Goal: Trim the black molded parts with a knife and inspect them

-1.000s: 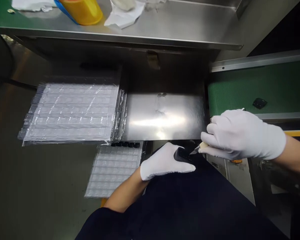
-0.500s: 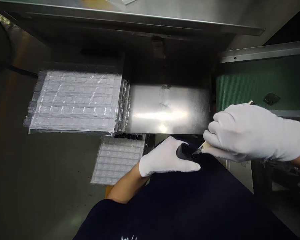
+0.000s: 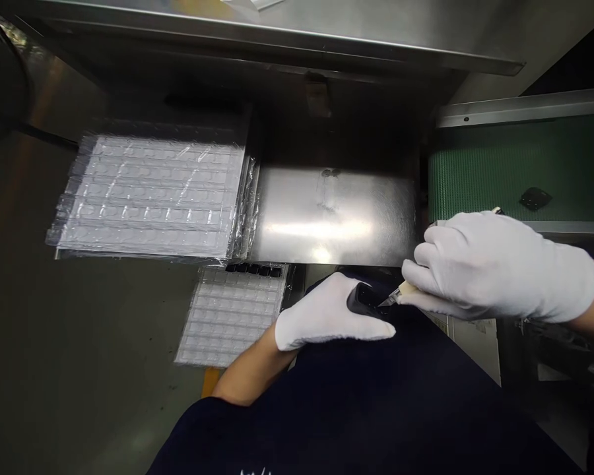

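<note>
My left hand (image 3: 327, 316), in a white glove, is closed around a small black plastic part (image 3: 362, 300) held over my dark-clothed lap. My right hand (image 3: 495, 267), also gloved, grips a small knife (image 3: 395, 296) with a pale handle; its blade tip touches the black part. Another black part (image 3: 535, 197) lies on the green conveyor belt (image 3: 480, 171) at the right.
A stack of clear blister trays (image 3: 153, 198) sits at the left on the steel work surface (image 3: 334, 214). A smaller clear tray (image 3: 230, 313) with a row of black parts at its far edge lies below it. A steel shelf (image 3: 277, 33) overhangs the bench.
Both hands stayed together on the black part with the blade against it. The view tilted down, so the shelf's yellow container and cloths left the picture.
</note>
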{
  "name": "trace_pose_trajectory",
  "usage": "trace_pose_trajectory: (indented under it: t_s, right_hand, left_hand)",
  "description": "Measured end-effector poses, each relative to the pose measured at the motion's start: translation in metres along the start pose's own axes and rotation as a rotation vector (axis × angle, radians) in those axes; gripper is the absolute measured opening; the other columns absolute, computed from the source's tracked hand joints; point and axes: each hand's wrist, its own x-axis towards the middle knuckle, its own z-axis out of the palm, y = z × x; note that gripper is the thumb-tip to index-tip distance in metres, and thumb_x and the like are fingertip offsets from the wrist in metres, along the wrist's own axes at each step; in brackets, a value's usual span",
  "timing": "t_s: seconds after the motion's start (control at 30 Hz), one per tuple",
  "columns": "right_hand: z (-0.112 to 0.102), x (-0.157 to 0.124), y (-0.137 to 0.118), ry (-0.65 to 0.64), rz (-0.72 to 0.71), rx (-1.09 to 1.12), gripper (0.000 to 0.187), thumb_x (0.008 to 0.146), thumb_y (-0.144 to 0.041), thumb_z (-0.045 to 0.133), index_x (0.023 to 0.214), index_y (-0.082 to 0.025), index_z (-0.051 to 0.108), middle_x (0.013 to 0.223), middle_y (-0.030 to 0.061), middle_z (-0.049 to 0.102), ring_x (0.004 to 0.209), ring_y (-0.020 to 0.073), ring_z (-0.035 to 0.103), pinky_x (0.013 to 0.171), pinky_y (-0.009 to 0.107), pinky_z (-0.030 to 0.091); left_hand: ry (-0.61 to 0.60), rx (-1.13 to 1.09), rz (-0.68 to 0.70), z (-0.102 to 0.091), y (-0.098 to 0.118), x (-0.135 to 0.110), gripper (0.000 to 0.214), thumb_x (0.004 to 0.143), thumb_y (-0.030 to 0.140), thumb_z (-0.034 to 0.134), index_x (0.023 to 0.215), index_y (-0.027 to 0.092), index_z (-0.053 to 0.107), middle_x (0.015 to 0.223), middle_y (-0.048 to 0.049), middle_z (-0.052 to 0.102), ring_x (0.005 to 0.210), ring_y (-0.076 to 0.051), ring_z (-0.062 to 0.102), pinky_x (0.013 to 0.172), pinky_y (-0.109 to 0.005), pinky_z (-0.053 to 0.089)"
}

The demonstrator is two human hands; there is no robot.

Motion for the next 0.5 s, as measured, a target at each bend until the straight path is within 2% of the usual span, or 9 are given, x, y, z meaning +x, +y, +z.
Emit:
trace_pose_trajectory:
  t_s: [0.17, 0.27, 0.37, 0.43, 0.5]
  right_hand:
    - [-0.002, 0.004, -0.005, -0.013, 0.078, 0.046, 0.050, 0.108, -0.039, 0.041, 0.065, -0.019, 0.057, 0.052, -0.0007, 0.040, 0.048, 0.0123, 0.027, 0.049, 0.032, 0.016]
    - [-0.004, 0.002, -0.005, -0.040, 0.248, 0.155, 0.056, 0.106, -0.051, 0.042, 0.065, -0.019, 0.062, 0.051, 0.0007, 0.045, 0.050, 0.0125, 0.034, 0.052, 0.031, 0.021]
    - [-0.002, -0.001, -0.005, 0.032, 0.447, 0.234, 0.058, 0.102, -0.061, 0.046, 0.067, -0.020, 0.067, 0.052, 0.0018, 0.051, 0.054, 0.0142, 0.047, 0.054, 0.030, 0.025]
    - [0.000, 0.000, -0.008, 0.111, 0.546, 0.287, 0.054, 0.102, -0.062, 0.047, 0.077, -0.021, 0.073, 0.058, 0.0022, 0.058, 0.059, 0.0155, 0.055, 0.055, 0.028, 0.028]
    - [0.003, 0.007, -0.013, 0.119, 0.581, 0.386, 0.048, 0.101, -0.061, 0.049, 0.096, -0.022, 0.077, 0.068, 0.0025, 0.066, 0.064, 0.0163, 0.061, 0.056, 0.027, 0.033]
  left_hand:
    - [-0.006, -0.050, -0.043, 0.000, -0.001, -0.002, 0.024, 0.074, 0.031, 0.087, 0.071, 0.017, 0.067, 0.067, 0.0029, 0.065, 0.061, -0.011, 0.057, 0.054, -0.023, 0.044]
    - [-0.008, -0.093, -0.049, 0.000, -0.001, -0.004, 0.018, 0.073, 0.027, 0.086, 0.075, 0.016, 0.073, 0.068, 0.0019, 0.067, 0.061, -0.011, 0.059, 0.057, -0.023, 0.047]
    - [-0.020, -0.100, -0.051, -0.002, -0.002, -0.006, 0.015, 0.074, 0.027, 0.085, 0.078, 0.016, 0.075, 0.071, 0.0007, 0.070, 0.064, -0.013, 0.063, 0.060, -0.024, 0.050]
    - [-0.024, -0.069, -0.028, -0.003, -0.003, -0.007, 0.015, 0.076, 0.028, 0.085, 0.079, 0.017, 0.076, 0.071, 0.0006, 0.070, 0.067, -0.015, 0.065, 0.063, -0.026, 0.053]
    - [0.003, -0.011, 0.025, -0.003, -0.004, -0.006, 0.015, 0.076, 0.030, 0.084, 0.079, 0.019, 0.075, 0.070, 0.0011, 0.069, 0.071, -0.017, 0.067, 0.067, -0.029, 0.056]
